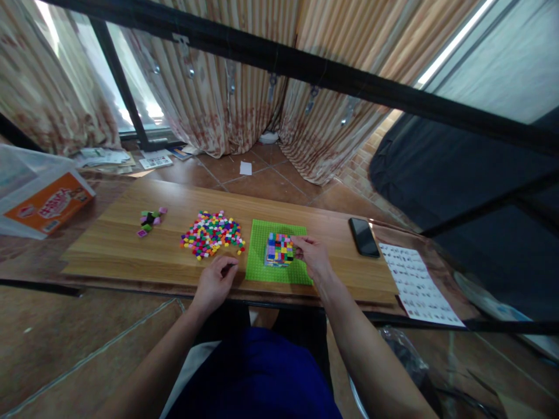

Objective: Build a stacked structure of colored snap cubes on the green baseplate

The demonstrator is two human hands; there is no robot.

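On a green studded baseplate (257,273) stands a block built of many coloured toy bricks (278,250). My right hand (311,254) reaches in from the right, its thumb and fingers pinched at the right side of that block; whatever lies between the fingertips is too small to make out. My left hand (217,280) rests near the table's front edge, left of the baseplate, with its fingers curled together and something small and dark at the fingertips. Just beyond it spreads a pile of small loose bricks (212,234) in many colours.
A smaller group of pink, green and black bricks (149,220) lies farther left on the wooden board (113,250). Right of the baseplate are a black phone (364,237) and a printed sheet (417,282). A clear plastic box (39,195) stands at far left. A dark bar (279,52) crosses overhead.
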